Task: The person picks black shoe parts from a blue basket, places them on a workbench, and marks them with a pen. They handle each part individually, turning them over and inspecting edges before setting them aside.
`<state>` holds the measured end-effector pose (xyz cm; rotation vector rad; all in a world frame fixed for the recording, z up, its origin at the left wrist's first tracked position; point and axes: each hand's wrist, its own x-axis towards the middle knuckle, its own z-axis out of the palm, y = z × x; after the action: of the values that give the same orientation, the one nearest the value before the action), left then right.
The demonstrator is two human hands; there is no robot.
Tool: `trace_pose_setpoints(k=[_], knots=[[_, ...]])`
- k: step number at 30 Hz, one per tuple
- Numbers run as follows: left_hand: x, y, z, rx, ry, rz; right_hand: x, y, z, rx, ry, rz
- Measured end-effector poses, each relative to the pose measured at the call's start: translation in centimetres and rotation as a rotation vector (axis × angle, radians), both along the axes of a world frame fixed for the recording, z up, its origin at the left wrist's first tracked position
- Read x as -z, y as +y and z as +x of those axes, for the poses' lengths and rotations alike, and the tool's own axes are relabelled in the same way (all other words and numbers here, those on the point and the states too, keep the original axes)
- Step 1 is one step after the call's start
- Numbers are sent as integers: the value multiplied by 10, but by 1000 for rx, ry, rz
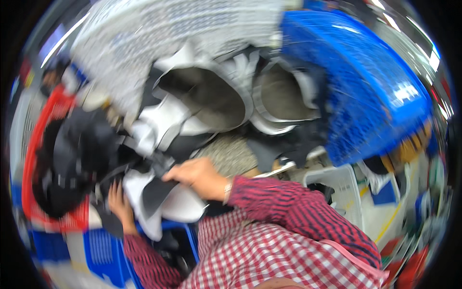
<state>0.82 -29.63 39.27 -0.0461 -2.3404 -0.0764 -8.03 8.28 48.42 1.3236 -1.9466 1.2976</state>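
My right hand (199,178) is closed near the middle, its fingertips at a dark, blurred thing whose kind I cannot make out. Just beneath it hangs a floppy black-and-white piece (180,204) that looks like sewn shoe-upper material. Farther left, my left hand (120,204) has its fingers stretched out against dark material beside that piece. A heap of black pieces (84,144) rises next to the left hand. Beyond my hands lie two larger white-edged, grey-lined pieces, one on the left (207,98) and one on the right (284,94), both curved open.
A red basket (33,192) stands at the left around the black heap. Blue crates (103,257) sit below my left arm. A large blue basket (358,82) leans at the far right, with a white bin (353,192) below it. White perforated crates (178,24) line the back.
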Motion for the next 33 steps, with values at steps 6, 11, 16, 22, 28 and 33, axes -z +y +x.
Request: trace_pose_setpoints(k=[6, 11, 16, 22, 28, 33], knots=[[-6, -15, 10, 190, 367, 1205, 36, 13, -4, 10, -283, 105], [-58, -14, 16, 121, 371, 1298, 42, 10, 8, -19, -59, 197], [-104, 35, 28, -587, -342, 69, 47, 3, 18, -66, -65, 154], [-149, 83, 11, -18, -223, -71, 48, 1, 16, -62, -73, 148], [-142, 112, -41, 23, -375, -328, 47, -4, 14, -43, -23, 140], [-142, 98, -49, -122, -350, -85, 40, -7, 21, -26, 76, 102]])
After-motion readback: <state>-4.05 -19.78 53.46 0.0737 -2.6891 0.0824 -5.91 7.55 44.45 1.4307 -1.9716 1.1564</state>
